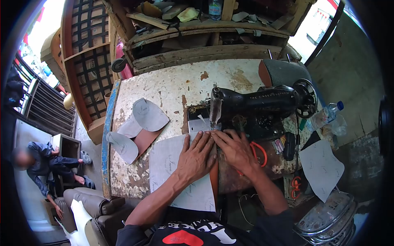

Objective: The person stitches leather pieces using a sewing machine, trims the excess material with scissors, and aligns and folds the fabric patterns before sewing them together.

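Observation:
A black sewing machine [262, 100] stands on the worn table, its needle end just beyond my fingertips. Under it lies a grey printed sheet of material [164, 164], with a brown strip [214, 180] showing along its right edge. My left hand [195, 156] rests flat on the sheet, fingers stretched toward the needle. Beside it, my right hand [236, 149] presses down at the sheet's edge, fingers extended and slightly bent. The two index fingers nearly meet by the presser foot. Red-orange scissors handles [260, 155] show next to my right hand, partly hidden by it.
Cut grey and brown pieces [139, 129] lie on the table [172, 82] at left. At right are a plastic bottle [324, 116], another cut piece [322, 168] and a stool [326, 217]. A wooden shelf [205, 55] stands behind. A person [47, 164] sits at far left.

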A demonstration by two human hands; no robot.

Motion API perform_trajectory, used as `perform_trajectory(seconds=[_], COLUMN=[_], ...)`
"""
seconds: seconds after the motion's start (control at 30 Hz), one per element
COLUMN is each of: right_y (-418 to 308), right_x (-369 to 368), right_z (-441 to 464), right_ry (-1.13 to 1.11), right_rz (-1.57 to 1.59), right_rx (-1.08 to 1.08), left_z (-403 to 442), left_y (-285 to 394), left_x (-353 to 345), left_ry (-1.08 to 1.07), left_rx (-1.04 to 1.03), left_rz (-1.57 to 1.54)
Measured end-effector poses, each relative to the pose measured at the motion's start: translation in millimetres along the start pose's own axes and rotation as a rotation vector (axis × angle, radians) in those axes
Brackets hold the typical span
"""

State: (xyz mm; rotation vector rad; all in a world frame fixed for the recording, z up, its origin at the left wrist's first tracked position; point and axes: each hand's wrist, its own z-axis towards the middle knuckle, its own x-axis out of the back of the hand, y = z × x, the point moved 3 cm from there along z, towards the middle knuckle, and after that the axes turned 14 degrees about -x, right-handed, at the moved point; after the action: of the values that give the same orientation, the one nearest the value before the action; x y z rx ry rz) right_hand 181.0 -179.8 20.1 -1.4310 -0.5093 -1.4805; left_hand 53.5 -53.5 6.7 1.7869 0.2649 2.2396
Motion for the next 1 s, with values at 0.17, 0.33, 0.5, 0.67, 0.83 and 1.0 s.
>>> perform_trajectory(seconds=[0.17,0.33,0.5,0.67,0.83,1.0], right_y=[0.0,3.5,7.2,10.0,73.5,115.8], right_x=[-2.6,-2.1,-0.2,19.0,-14.7,-105.6], right_z=[0.4,4.6,13.8,36.0,82.1,130.1], right_ry=[-0.012,0.000,0.037,-0.009,-0.270,0.245], right_rz=[-0.055,-0.100,-0.138,-0.002,0.101,0.403], right_rx=[-0.022,-0.065,-0.036,-0.129,-0.443,-0.083], left_z=[-7.2,-0.1,6.5,12.0,12.3,12.0], left_y=[-9.7,-14.0,-12.9,-13.7,-14.7,-13.3], left_x=[-0.9,-4.9,-6.3,-8.3,-9.7,-9.8], left_ry=[-0.054,-0.056,-0.004,-0.008,-0.021,0.000], left_rx=[0.024,0.020,0.019,0.029,0.026,0.036], left_rz=[-0.043,-0.045,-0.050,-0.079,-0.084,-0.062])
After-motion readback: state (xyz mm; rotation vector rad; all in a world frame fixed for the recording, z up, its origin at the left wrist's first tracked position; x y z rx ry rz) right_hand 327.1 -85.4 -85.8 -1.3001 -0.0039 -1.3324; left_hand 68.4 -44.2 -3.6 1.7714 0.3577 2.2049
